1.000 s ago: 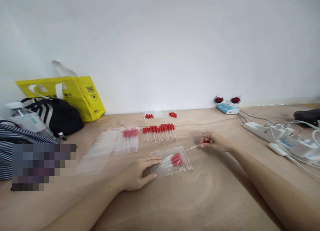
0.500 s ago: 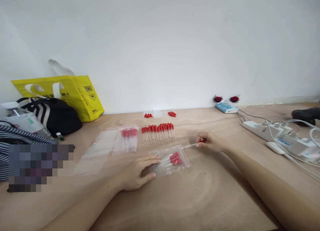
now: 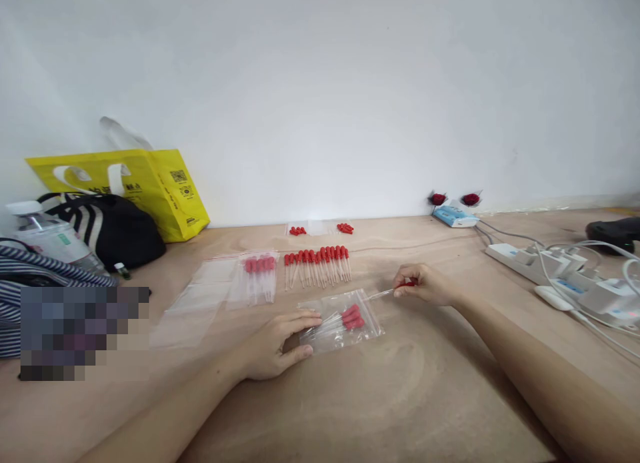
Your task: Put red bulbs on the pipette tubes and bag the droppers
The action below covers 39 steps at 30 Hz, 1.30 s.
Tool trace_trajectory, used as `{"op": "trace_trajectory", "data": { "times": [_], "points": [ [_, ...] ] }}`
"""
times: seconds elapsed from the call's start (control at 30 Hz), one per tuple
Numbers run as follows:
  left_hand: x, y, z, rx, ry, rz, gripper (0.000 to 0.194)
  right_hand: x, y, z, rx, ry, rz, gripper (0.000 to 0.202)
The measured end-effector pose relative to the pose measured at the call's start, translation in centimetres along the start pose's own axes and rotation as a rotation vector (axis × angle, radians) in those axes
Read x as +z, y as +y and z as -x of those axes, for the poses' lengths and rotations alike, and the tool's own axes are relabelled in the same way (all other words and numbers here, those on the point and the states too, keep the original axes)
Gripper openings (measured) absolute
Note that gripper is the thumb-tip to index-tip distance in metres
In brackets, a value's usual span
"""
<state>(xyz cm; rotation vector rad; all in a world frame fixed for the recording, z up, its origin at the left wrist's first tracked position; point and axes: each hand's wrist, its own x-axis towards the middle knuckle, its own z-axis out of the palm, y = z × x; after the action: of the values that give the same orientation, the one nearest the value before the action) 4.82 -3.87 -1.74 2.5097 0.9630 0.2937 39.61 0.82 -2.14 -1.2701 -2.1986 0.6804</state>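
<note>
My left hand (image 3: 280,343) lies with fingers stretched and thumb apart, its fingertips on the left end of a clear zip bag (image 3: 327,343). Inside that bag are several glass droppers with red rubber bulbs (image 3: 353,317). At the bag's right, my right hand (image 3: 425,284) pinches another dropper (image 3: 383,293) by its red bulb, its glass tip pointing left at the bag's opening. Behind the bag, more red-bulbed droppers (image 3: 316,266) lie in a row. A filled bag of droppers (image 3: 260,276) rests left of the row, overlapping flat clear bags (image 3: 205,296).
Small red bulbs (image 3: 345,229) lie on a clear bag by the wall. A yellow bag (image 3: 185,203), a black bag (image 3: 120,233) and a plastic bottle (image 3: 60,239) stand left. On the right are a power strip (image 3: 520,263) with cables and a blue packet (image 3: 455,216).
The right hand has barely shifted, with the dropper's tip still at the bag's mouth. The left hand stays on the bag. The whole view has moved slightly.
</note>
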Motion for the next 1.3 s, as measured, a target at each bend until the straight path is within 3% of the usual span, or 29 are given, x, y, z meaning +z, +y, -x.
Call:
{"op": "trace_trajectory", "data": {
  "times": [0.33, 0.63, 0.93, 1.17, 1.3],
  "points": [
    [-0.1, 0.2, 0.0, -0.031, 0.006, -0.007, 0.047, 3.8, -0.9, -1.0, -0.016, 0.009, -0.186, 0.021],
    [0.1, 0.1, 0.1, -0.041, 0.017, 0.004, 0.048, 7.0, -2.4, -2.1, 0.034, -0.008, -0.726, 0.037],
    [0.1, -0.1, 0.1, -0.009, 0.036, 0.017, 0.046, 6.8, -3.4, -1.8, 0.097, -0.179, -0.769, 0.047],
    [0.0, 0.2, 0.1, -0.019, 0.034, 0.034, 0.046, 8.2, -2.9, -2.4, 0.224, 0.020, -0.648, 0.041],
    [0.1, 0.2, 0.1, -0.015, 0.031, 0.025, 0.046, 8.7, -2.9, -2.2, 0.168, 0.056, -0.555, 0.035]
  ]
}}
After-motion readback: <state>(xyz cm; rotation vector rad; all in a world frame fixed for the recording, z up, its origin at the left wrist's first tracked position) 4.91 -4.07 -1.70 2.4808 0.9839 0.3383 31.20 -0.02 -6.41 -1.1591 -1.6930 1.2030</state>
